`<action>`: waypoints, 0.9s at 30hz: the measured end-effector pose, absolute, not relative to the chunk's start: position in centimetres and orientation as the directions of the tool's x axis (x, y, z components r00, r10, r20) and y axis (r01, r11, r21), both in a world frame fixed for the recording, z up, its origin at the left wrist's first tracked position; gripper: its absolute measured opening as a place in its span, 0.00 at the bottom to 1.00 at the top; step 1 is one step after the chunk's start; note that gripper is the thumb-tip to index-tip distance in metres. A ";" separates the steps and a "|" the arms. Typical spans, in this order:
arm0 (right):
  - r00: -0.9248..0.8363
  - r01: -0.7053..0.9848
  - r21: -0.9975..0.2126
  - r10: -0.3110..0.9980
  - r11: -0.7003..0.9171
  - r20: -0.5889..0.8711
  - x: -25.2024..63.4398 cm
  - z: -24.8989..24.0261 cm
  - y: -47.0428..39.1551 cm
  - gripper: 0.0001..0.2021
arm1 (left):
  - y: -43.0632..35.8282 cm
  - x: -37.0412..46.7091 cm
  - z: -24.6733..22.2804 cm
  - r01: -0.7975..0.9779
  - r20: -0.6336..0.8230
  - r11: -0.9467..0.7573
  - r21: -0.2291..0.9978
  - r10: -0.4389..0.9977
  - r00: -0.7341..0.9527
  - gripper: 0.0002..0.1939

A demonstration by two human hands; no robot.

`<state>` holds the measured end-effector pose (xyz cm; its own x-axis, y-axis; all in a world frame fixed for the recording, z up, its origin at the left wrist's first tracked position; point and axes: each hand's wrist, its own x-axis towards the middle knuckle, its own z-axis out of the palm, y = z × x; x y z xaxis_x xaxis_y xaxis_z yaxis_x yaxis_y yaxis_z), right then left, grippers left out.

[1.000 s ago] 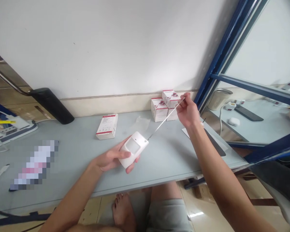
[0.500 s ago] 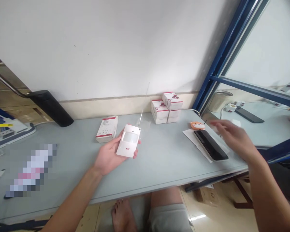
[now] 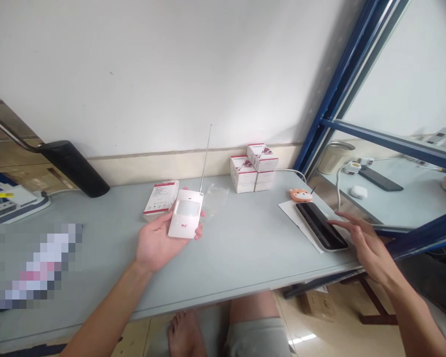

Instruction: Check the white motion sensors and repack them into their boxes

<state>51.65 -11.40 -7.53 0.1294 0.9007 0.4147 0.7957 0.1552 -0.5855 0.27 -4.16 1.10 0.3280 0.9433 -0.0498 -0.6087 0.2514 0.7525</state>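
Note:
My left hand [image 3: 156, 244] grips a white motion sensor [image 3: 186, 224] above the table, with its window facing me. A thin metal antenna [image 3: 206, 153] rises from the sensor's top right corner. At the right, my right hand [image 3: 364, 244] has its fingers stretched out, holding nothing. Its index fingertip is on or just over the glossy black face of a flat device [image 3: 319, 225] with pale sides. That device lies partly on a white sheet of paper [image 3: 289, 214]. Behind it sits an orange-and-white animal-faced item [image 3: 301, 195].
A white-and-red box [image 3: 162, 194] lies behind my left hand, with a clear plastic bag [image 3: 216, 198] to its right. Several small boxes [image 3: 262, 158] are stacked against the wall. A black cylinder [image 3: 74, 167] leans at left. A blue-framed mirror [image 3: 384, 141] borders the right side.
My right hand has come down and left onto the black-faced device. My left hand still holds the sensor, which appears slightly further left and more upright.

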 end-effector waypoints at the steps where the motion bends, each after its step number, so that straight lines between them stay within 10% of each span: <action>1: 0.119 0.801 -0.578 0.905 0.155 0.408 51.7 -7.7 -11.3 0.27 | -4.1 0.3 1.1 -0.607 -0.047 0.248 0.755 0.944 0.328 0.29; 27: 0.083 0.808 -0.555 0.894 0.198 0.441 51.4 -7.9 -11.3 0.24 | -3.5 0.1 0.2 -0.622 -0.034 0.153 0.768 0.979 0.199 0.27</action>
<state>51.41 -11.31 -7.91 0.0834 0.8936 0.4411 0.8080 0.1985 -0.5548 0.06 -3.51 0.23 0.1994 0.9793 -0.0337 -0.6223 0.1531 0.7677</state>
